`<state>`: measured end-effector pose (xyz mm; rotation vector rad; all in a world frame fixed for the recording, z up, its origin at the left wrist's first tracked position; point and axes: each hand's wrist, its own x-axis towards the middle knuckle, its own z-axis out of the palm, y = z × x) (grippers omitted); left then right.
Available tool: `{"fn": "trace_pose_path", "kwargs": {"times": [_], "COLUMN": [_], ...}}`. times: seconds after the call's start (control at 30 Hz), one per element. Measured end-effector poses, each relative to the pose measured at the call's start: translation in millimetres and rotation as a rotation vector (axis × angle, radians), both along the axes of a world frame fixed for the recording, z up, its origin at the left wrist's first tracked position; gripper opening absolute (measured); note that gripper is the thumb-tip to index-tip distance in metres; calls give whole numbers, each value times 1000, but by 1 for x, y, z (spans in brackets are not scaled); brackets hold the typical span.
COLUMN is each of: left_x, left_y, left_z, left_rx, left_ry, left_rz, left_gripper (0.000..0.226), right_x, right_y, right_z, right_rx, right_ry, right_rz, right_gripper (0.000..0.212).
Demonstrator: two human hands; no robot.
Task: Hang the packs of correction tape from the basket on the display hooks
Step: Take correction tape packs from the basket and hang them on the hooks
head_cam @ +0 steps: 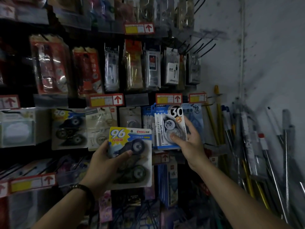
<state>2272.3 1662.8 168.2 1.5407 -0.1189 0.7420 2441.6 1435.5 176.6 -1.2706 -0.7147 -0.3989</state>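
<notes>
My left hand [107,161] grips a large blister pack of correction tape [133,162] marked "96", with dark dispensers inside, held in front of the display. My right hand [189,142] pinches a smaller blue and white correction tape pack [168,124] marked "30", thumb on its front. This pack is up against the row of hanging packs under a red price tag [169,98]. Whether its hole is on a hook is hidden. A matching "96" pack [69,128] hangs to the left. The basket is out of view.
Rows of hooks carry compass sets [171,66] and red packs [49,63] above. Bare black hooks [203,45] stick out at the upper right. Long rods and tubes [247,146] lean against the grey wall on the right.
</notes>
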Motion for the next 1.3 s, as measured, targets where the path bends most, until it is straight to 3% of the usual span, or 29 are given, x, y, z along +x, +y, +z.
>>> {"fn": "trace_pose_path", "kwargs": {"times": [0.33, 0.6, 0.73, 0.87, 0.97, 1.07, 1.13, 1.3], "left_x": [-1, -9, -11, -13, -16, -22, -29, -52], "left_y": [5, 0, -3, 0, 7, 19, 30, 69], "left_z": [0, 6, 8, 10, 10, 8, 9, 6], "left_rx": [-87, -66, -52, -32, -22, -52, -70, -120], "left_ry": [23, 18, 16, 3, 2, -6, -29, -82], "left_rz": [-41, -49, -15, 24, 44, 84, 130, 284], "left_gripper": [37, 38, 38, 40, 38, 35, 33, 40], "right_x": [2, 0, -4, -10, -32, -66, -92, -147], "right_y": [6, 5, 2, 5, 17, 38, 56, 113], "right_z": [6, 10, 18, 23, 24, 22, 19, 4], "right_rx": [-20, -43, -251, -601, -627, -488, -448, -554], "right_ry": [85, 135, 70, 37, -29, -197, -250, -262], "right_rz": [12, 0, -182, -648, -786, -581, -369, 12], "right_gripper": [84, 60, 71, 53, 45, 33, 37, 79]}}
